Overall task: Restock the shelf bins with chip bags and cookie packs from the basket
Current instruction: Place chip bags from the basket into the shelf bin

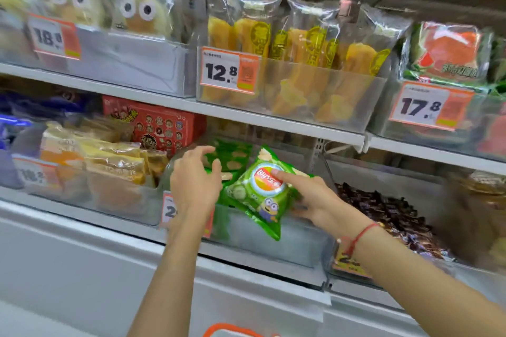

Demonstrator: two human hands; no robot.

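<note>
The right hand (309, 197) pinches a small green, glossy chip bag with a red-and-yellow round logo (260, 194); the thumb lies across the logo on the front and the other fingers are tucked behind the bag's right edge; a thin red string bracelet (361, 235) circles that wrist. The bag is tilted, logo rotated, and sits over the front wall of a clear plastic shelf bin (273, 238) on the lower shelf. The left hand (194, 180) holds nothing; its fingers are loosely spread and slightly bent, reaching over the bin's left part just beside the held bag, in front of more green chip bags (232, 156) standing inside the bin; whether the fingertips touch those bags cannot be told.

Left of this bin is a clear bin of yellow-orange snack packs (109, 167), with a red printed carton (156, 123) behind it; to the right lies a heap of dark brown wrapped sweets (388, 213). The grey metal shelf above (164, 101) carries clear bins of yellow stick-shaped snacks in transparent bags (301, 44), with orange-and-white price tags reading 12.8 (230, 71) and 17.8 (430, 107). The orange rim of a basket (232, 330) shows at the bottom edge.
</note>
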